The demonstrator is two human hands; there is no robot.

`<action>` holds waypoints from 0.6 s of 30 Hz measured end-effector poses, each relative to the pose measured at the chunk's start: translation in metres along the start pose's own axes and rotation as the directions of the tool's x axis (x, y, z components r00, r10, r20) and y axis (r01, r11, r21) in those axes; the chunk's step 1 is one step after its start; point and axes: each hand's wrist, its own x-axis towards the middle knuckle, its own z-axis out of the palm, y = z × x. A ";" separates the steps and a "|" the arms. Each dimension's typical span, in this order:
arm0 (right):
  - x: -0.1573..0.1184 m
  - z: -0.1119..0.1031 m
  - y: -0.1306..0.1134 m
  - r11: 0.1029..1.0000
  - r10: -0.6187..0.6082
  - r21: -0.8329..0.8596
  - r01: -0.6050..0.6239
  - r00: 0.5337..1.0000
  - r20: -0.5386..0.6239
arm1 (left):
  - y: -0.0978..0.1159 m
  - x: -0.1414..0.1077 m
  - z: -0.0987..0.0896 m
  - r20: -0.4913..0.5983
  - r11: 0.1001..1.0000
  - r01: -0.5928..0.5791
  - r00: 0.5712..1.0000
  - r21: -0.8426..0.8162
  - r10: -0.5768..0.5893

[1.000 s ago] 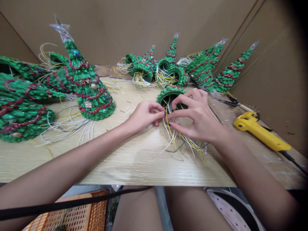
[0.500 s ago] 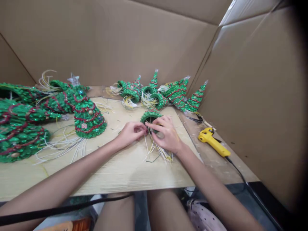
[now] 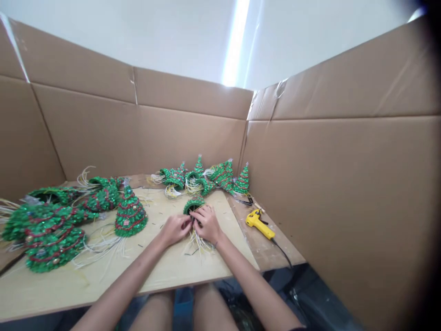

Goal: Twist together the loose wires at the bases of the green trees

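Note:
A small green Christmas tree lies on the board with its hollow base facing me. White and yellow wires spill from that opening onto the board. At the left of the opening, my left hand is closed, fingertips pinched on what look like the wires. My right hand bends over the opening from the right, its fingers closed among the same wires. The two hands' fingertips nearly meet. What exactly each pinch holds is too small to make out, and the tree's inside is mostly hidden.
Left of my hands stands a decorated tree with wires at its foot. Larger trees crowd the far left. Several small trees lie along the back. A yellow glue gun rests at right, its cord over the edge. Cardboard walls surround the table.
The view has tilted up and drawn back, showing more cardboard and the wall above. My hands stay at the tree's opening, with fingertips slightly closer together.

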 end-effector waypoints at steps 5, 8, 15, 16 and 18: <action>0.002 -0.001 -0.004 0.997 -0.008 -0.076 0.007 1.000 -0.011 | 0.000 0.001 0.003 -0.049 0.996 0.028 0.999 0.086 -0.024; 0.002 -0.002 -0.006 0.994 0.004 -0.111 -0.005 1.000 -0.008 | -0.001 0.002 0.004 -0.059 0.992 0.045 0.998 0.115 -0.038; 0.001 0.000 -0.007 0.990 0.044 -0.132 -0.041 0.999 0.015 | -0.003 0.001 0.005 -0.024 0.988 0.067 0.998 0.142 -0.064; 0.001 0.000 -0.007 0.990 0.048 -0.133 -0.045 0.999 0.019 | -0.003 0.001 0.005 -0.017 0.987 0.069 0.998 0.142 -0.067; 0.001 0.001 -0.007 0.990 0.061 -0.132 -0.057 0.998 0.027 | -0.003 0.001 0.004 -0.004 0.988 0.073 0.997 0.140 -0.073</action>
